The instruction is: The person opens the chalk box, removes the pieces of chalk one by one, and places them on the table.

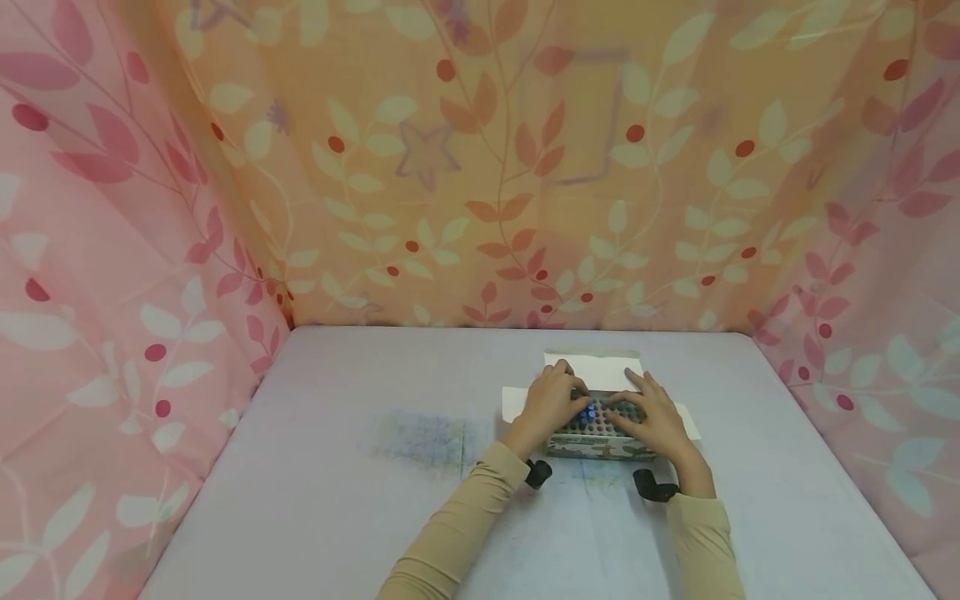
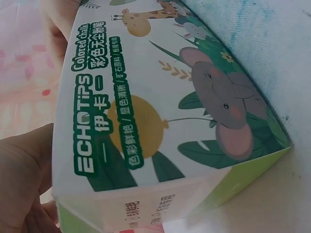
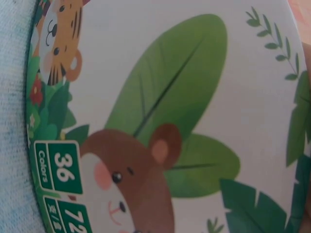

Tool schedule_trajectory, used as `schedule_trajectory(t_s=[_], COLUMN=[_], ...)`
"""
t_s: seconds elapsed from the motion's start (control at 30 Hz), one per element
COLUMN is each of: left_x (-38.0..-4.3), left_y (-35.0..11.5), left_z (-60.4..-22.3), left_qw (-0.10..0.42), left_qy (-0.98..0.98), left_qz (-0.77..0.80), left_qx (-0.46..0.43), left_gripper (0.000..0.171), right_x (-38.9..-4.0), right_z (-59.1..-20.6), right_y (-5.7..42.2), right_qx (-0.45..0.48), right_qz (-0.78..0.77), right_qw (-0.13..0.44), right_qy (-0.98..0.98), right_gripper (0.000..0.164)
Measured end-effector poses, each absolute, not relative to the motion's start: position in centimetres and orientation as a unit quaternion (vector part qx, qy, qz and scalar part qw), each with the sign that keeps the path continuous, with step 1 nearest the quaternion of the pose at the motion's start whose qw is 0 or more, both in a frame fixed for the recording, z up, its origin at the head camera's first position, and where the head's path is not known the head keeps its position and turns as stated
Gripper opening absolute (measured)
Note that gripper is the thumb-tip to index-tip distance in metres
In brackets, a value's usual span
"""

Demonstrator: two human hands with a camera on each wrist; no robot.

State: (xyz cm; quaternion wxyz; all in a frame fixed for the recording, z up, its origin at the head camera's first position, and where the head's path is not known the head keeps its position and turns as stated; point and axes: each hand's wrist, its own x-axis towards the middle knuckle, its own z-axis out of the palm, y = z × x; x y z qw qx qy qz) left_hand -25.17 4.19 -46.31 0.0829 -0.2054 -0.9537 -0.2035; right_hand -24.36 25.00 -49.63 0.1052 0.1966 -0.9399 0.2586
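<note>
A white and green box of colored chalk (image 1: 600, 448) stands on the table with its top opened. Printed animals and the words "Colored chalk" cover its side in the left wrist view. Inside is a grid of round holes, with blue chalk sticks (image 1: 588, 412) showing near the middle. My left hand (image 1: 551, 402) reaches over the box's left side, thumb and forefinger bent beside the blue sticks; whether they pinch one is too small to tell. Over the right part of the grid my right hand (image 1: 651, 412) is spread, its fingers apart, with no held thing visible.
The box's white lid (image 1: 596, 367) is folded back behind it, and a side flap (image 1: 513, 404) sticks out left. Bluish smudges (image 1: 427, 442) mark the pale tabletop (image 1: 322, 517). Leaf-patterned curtains (image 1: 480, 167) enclose the table behind and at both sides.
</note>
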Motion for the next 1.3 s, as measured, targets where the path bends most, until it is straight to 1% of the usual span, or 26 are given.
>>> schedule_trajectory(t_s=[0.27,0.47,0.73,0.97,1.07,1.3], left_x=[-25.6,-25.5,-25.4,-25.4,-25.3,-25.0], left_y=[4.3,4.2,4.1,4.3,4.1,3.8], left_z=[-46.8,-46.9,-47.2,-47.3,-47.2,-46.7], left_qw=[0.089,0.104,0.126,0.15,0.17,0.236], left_qy=[-0.954,-0.95,-0.943,-0.937,-0.93,-0.903], left_qz=[-0.182,-0.183,-0.195,-0.218,-0.235,-0.276], left_qx=[-0.221,-0.231,-0.239,-0.23,-0.225,-0.23], left_gripper=[0.019,0.018,0.018,0.02,0.021,0.018], right_x=[-24.3,-24.4,-24.5,-24.5,-24.5,-24.3], right_z=[-49.6,-49.5,-49.7,-49.6,-49.7,-49.7], right_y=[25.0,25.0,25.0,25.0,25.0,25.1], right_qx=[0.204,0.202,0.191,0.189,0.191,0.191], right_qz=[0.264,0.262,0.259,0.258,0.257,0.256], right_qw=[0.113,0.114,0.098,0.1,0.106,0.113], right_qy=[-0.936,-0.937,-0.942,-0.942,-0.942,-0.941], right_gripper=[0.024,0.023,0.024,0.024,0.023,0.023])
